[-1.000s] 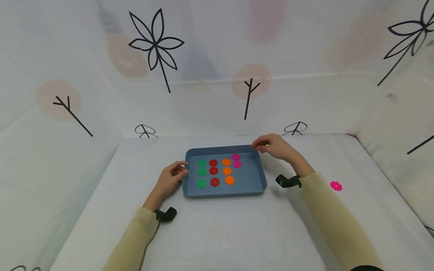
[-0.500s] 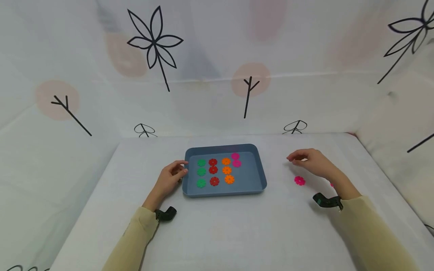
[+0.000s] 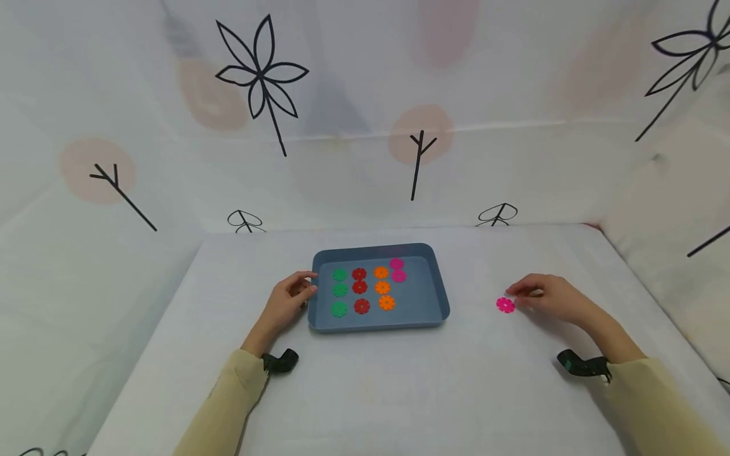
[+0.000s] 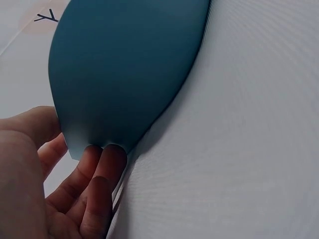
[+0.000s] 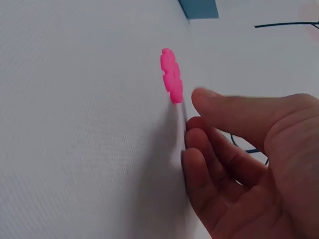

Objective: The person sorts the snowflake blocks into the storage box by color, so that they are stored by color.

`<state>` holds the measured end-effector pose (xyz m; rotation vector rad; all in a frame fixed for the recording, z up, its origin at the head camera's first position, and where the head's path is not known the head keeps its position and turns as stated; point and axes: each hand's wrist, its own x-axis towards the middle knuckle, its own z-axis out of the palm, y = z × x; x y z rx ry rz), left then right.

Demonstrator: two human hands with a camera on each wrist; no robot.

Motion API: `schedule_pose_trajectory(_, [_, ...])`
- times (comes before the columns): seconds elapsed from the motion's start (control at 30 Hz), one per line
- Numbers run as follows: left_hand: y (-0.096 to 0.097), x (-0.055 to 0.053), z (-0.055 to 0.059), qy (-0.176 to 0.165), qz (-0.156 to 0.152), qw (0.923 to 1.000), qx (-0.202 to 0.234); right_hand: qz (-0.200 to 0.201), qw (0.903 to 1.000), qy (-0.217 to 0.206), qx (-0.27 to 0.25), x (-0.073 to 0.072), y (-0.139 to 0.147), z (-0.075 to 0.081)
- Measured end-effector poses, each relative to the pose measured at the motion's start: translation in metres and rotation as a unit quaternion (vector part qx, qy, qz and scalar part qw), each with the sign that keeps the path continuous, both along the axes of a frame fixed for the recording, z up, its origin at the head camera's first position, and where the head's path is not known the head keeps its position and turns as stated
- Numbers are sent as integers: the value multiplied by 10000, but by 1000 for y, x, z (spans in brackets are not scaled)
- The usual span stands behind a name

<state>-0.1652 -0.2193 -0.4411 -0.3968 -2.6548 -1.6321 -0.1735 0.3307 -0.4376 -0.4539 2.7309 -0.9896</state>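
Note:
In the head view a blue-grey tray [image 3: 373,324] lies on the white table. Green [image 3: 339,290], red [image 3: 360,287] and orange [image 3: 383,287] flower-shaped discs form columns of three in it, with two pink discs [image 3: 398,276] at the right. My left hand [image 3: 283,304] holds the tray's left end; the left wrist view has fingers [image 4: 112,162] against its outer wall and another over the rim. Right of the tray, a pink disc [image 3: 505,305] lies on the cloth. My right hand [image 3: 550,299] is beside it, fingers loosely bent, thumb and fingertips apart in the right wrist view.
A white cloth covers the table [image 3: 365,392]. Behind it stands a pale fabric backdrop [image 3: 342,177] printed with leaves and twigs; similar fabric rises at both sides. A dark cable shows at the far right edge.
My right hand has moved from the tray's far right corner rightward and nearer, down to the pink disc. A second pink disc farther right is now out of sight. My left hand stays put.

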Motion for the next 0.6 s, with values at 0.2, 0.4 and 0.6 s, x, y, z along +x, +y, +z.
schedule_pose_trajectory(0.2, [2, 0, -1, 13, -6, 10000, -15, 164, 9984, -315, -450, 1, 8, -8])
schedule_pose_trajectory(0.4, [2, 0, 0, -14, 9, 10000, -54, 162, 9971, -405, -620, 0, 8, -10])
schedule_pose_trajectory(0.6, [1, 1, 0, -6, 17, 10000, 3, 136, 9986, -359, -376, -1, 4, -8])
